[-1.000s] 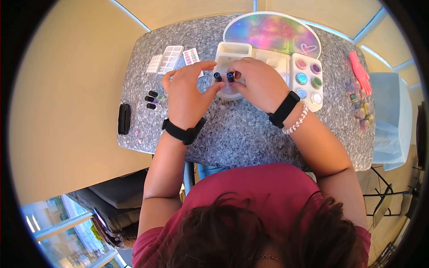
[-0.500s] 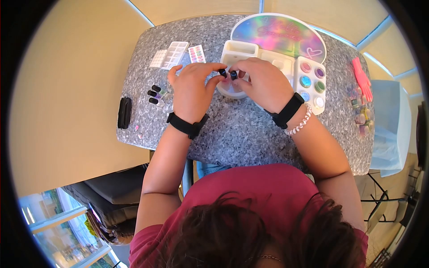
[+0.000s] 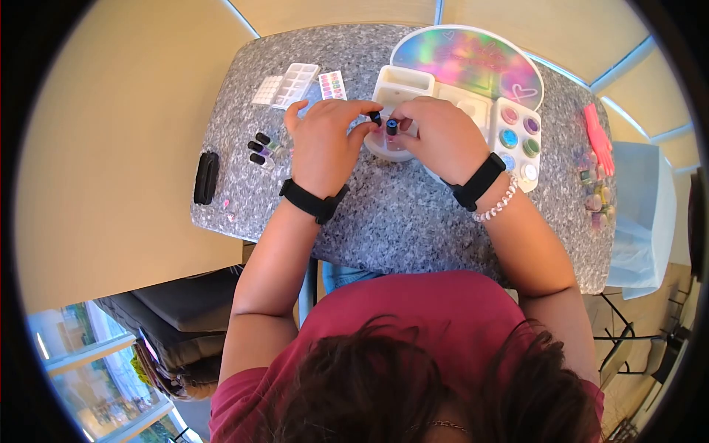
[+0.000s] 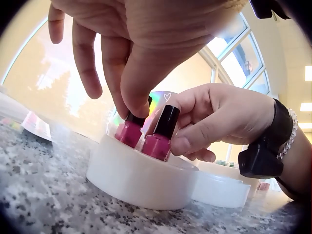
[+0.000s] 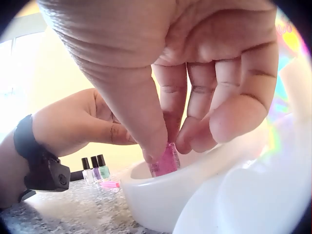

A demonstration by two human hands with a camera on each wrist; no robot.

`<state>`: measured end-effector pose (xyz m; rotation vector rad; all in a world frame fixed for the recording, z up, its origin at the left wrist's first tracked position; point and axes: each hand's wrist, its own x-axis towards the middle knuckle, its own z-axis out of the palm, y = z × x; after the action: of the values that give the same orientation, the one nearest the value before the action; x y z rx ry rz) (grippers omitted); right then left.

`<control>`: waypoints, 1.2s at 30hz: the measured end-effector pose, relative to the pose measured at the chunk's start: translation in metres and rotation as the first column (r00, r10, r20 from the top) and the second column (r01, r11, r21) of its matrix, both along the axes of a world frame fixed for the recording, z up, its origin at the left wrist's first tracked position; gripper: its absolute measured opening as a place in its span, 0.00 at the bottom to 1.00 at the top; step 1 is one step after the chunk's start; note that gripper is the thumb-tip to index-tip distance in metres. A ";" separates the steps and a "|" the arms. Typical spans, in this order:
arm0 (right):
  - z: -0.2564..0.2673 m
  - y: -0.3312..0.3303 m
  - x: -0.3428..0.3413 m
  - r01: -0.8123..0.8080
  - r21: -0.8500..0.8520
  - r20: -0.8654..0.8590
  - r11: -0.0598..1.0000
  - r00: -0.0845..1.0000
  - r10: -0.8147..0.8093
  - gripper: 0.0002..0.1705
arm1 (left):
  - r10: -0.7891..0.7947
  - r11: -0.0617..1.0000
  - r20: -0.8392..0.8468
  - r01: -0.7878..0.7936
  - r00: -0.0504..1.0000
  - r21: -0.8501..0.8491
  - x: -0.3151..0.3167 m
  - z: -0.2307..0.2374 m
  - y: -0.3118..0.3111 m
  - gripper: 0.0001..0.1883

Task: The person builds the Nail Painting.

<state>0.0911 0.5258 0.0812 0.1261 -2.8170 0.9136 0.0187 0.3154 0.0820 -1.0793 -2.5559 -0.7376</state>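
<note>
The left hand pinches the black cap of one pink polish bottle between thumb and finger, its other fingers loosely extended; the right hand grips a second pink bottle with thumb and fingers; both bottles stand side by side within the rim of the round white compartment. Placing these two looks nearly done, with the release left; three other bottles stand apart on the speckled table and may remain to be placed; the tray already holds six colored pots.
</note>
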 end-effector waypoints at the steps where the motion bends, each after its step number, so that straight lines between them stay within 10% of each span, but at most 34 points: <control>1: -0.001 -0.001 -0.001 -0.007 0.035 -0.035 0.999 0.999 0.008 0.11 | 0.001 1.000 0.004 -0.001 1.000 -0.003 0.000 0.000 -0.001 0.12; 13: 0.003 -0.015 -0.005 0.035 0.108 -0.036 0.994 0.999 -0.032 0.17 | 0.062 0.978 -0.122 -0.035 0.991 0.207 -0.011 0.013 -0.056 0.18; 19: 0.029 -0.019 0.009 0.041 0.043 -0.085 0.998 0.996 -0.037 0.17 | 0.501 0.865 -0.157 -0.496 0.851 0.072 -0.021 -0.006 -0.125 0.20; 27: 0.050 -0.027 0.026 0.054 0.016 -0.120 0.998 0.991 -0.051 0.18 | 0.608 0.794 0.023 -0.607 0.794 -0.023 -0.023 -0.010 -0.133 0.14; 36: 0.067 -0.037 0.039 -0.023 -0.069 -0.233 0.997 0.972 0.006 0.18 | 0.567 0.824 -0.337 -0.528 0.752 0.207 0.021 0.036 -0.089 0.07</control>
<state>0.1296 0.4887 0.1479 0.2291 -2.5679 0.9350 0.0394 0.2267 0.1178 -0.3375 -2.2716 -0.4297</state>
